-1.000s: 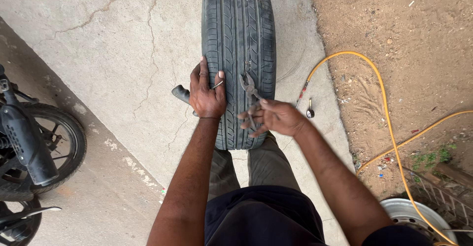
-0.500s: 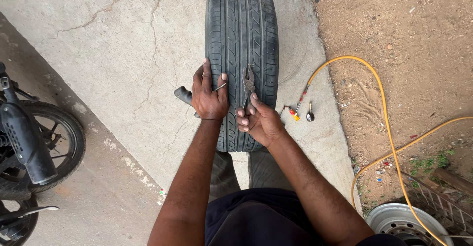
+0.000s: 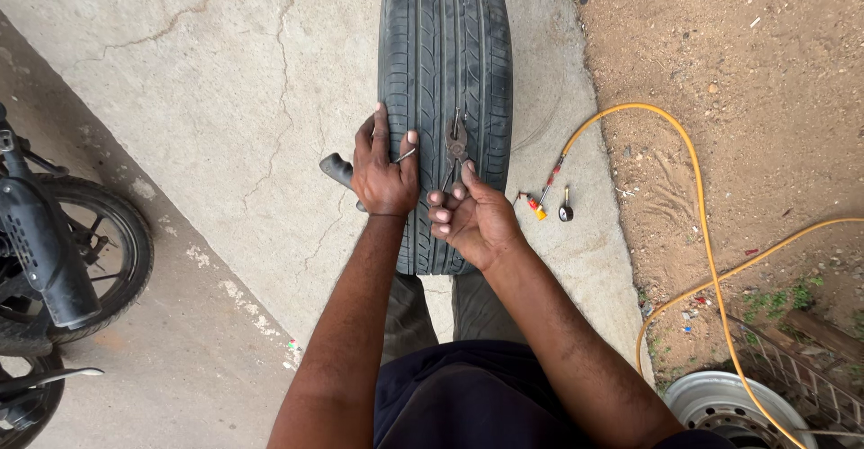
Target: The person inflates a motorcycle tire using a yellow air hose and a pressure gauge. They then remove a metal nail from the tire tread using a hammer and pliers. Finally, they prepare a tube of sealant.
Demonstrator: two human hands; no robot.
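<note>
Tyre: the black tyre (image 3: 445,62) stands upright on the concrete floor (image 3: 207,80), tread facing you, its near end between your knees.
Left hand: your left hand (image 3: 385,170) lies on the tread's left side, fingers curled shut around a black-handled tool (image 3: 340,171); its thin metal shaft pokes out between thumb and forefinger, pointing towards the middle of the tread.
Right hand: your right hand (image 3: 472,220) is closed around the handles of a pair of pliers (image 3: 455,148), gripping them from below.
Pliers: the nose points up the tread and rests against the rubber, just beside the tool's shaft; you cannot tell whether the tips pinch anything.
Right of the tyre: a yellow hose (image 3: 697,197) curves over the dirt ground (image 3: 747,71), its end fitting on the concrete near the tyre, beside a small round black piece (image 3: 565,214).
Lower right: a grey steel wheel rim (image 3: 733,408).
Left edge: a motorcycle (image 3: 54,260), its wheel on the concrete.
</note>
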